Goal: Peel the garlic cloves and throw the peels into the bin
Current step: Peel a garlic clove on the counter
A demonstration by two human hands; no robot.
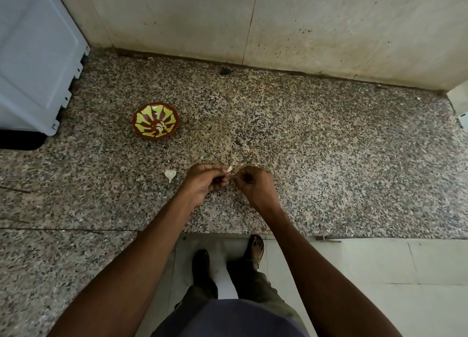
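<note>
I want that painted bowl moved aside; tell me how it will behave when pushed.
The bowl looks like glazed pottery, so probably stiff and breakable. Its wide, low shape suggests sliding on the polished granite counter rather than tipping. It holds only a few pale bits, likely adding little weight.

Count: one garlic clove (229, 169) pinched in my left hand (202, 182), one loose peel (170, 175) mid-counter (329, 146). One bowl (156, 121) toward the counter's left edge; contents too small to count.

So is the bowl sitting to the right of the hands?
No, the bowl sits on the counter up and to the left of the left hand and right hand.
</note>
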